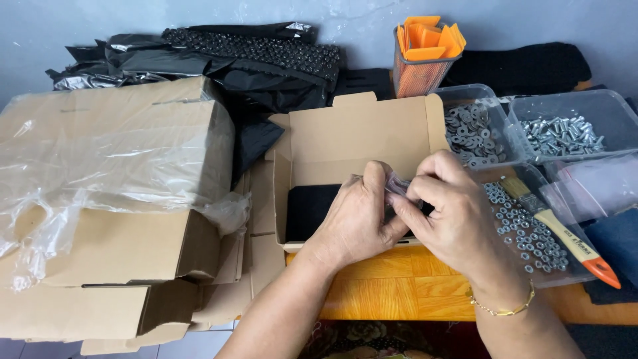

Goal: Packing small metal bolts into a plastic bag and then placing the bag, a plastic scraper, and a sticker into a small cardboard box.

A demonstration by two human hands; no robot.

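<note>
Though mostly hidden, the small clear plastic bag (397,184) looks light, limp and slippery; I judge its top edge the best hold. Left hand (359,216) and right hand (448,216) both pinch it, open cardboard box (359,136) just behind.

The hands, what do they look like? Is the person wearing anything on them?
Both arms are bare, with no sleeves in sight and no gloves. The left hand wears nothing that shows. The right hand has a thin gold chain bracelet around its wrist. The fingernails look short and plain.
</note>
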